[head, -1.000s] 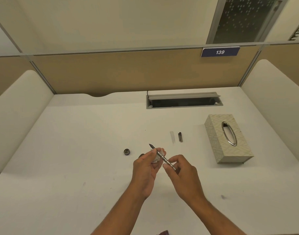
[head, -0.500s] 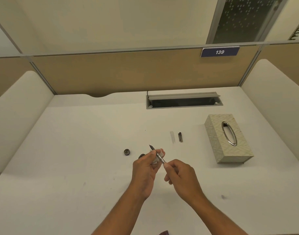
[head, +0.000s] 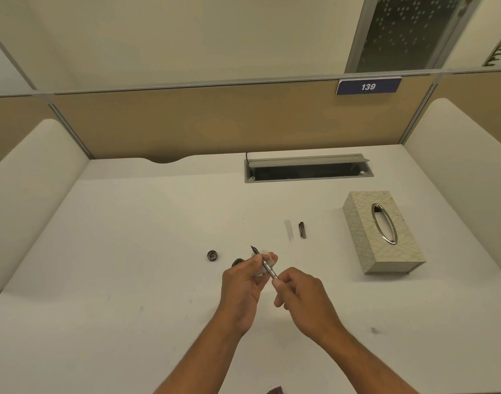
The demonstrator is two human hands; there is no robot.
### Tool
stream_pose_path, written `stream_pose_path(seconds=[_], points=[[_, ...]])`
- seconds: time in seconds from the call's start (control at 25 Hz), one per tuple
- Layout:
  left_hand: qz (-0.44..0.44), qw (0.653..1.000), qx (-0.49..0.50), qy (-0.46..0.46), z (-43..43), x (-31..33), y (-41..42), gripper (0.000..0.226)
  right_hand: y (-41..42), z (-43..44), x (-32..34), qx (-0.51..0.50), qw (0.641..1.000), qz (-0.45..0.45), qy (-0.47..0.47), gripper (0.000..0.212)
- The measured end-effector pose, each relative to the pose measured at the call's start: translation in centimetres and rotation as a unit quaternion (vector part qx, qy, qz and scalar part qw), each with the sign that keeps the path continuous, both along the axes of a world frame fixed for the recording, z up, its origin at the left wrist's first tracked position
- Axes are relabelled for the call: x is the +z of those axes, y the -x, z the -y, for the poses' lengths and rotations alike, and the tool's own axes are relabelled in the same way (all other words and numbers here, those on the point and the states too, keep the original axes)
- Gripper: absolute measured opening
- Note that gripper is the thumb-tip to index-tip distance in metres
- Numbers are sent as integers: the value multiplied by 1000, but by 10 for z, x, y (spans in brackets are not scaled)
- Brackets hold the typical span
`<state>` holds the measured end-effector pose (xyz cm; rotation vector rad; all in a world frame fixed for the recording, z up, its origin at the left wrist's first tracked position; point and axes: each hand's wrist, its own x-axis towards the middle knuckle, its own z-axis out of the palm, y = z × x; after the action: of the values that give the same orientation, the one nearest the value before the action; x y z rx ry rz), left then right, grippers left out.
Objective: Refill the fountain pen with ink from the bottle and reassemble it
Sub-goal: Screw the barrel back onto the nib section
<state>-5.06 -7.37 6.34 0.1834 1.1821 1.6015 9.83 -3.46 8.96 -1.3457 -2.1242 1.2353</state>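
Both forearms enter from the near edge of the white desk [head: 101, 280] and meet over its middle. The right hand [head: 306, 297] is curled, its thumb and fingertips pinching the rear end of the fountain pen [head: 265, 264]. The left hand [head: 245, 282] grips the pen's front section together with a scrap of white tissue [head: 267, 264] pressed against the metal shaft. The pen is held above the desk, tilted, with the dark nib pointing up and away from the hands, toward the far left.

Just beyond the left hand's knuckles, the dark ink bottle [head: 238, 262] stands on the desk, partly hidden by the hand. Its round cap [head: 212, 255] lies a little further left, apart from the bottle.

Beyond and right of the hands, two small pen parts lie side by side without touching: a clear barrel [head: 288, 230] and a dark cap with clip [head: 302, 230]. Well to the right of the right hand sits a patterned tissue box [head: 383, 231] with an oval metal-rimmed opening.

Further back, a grey cable tray [head: 309, 167] is recessed in the desk, lid raised. On the partition behind, a blue plate [head: 368, 86] reads "139".
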Motion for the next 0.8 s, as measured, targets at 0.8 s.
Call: stream_pose_path(seconds=[0.8], points=[[19, 998, 33, 52, 5, -17, 8, 42, 11, -76, -77, -156, 984, 53, -73, 8]])
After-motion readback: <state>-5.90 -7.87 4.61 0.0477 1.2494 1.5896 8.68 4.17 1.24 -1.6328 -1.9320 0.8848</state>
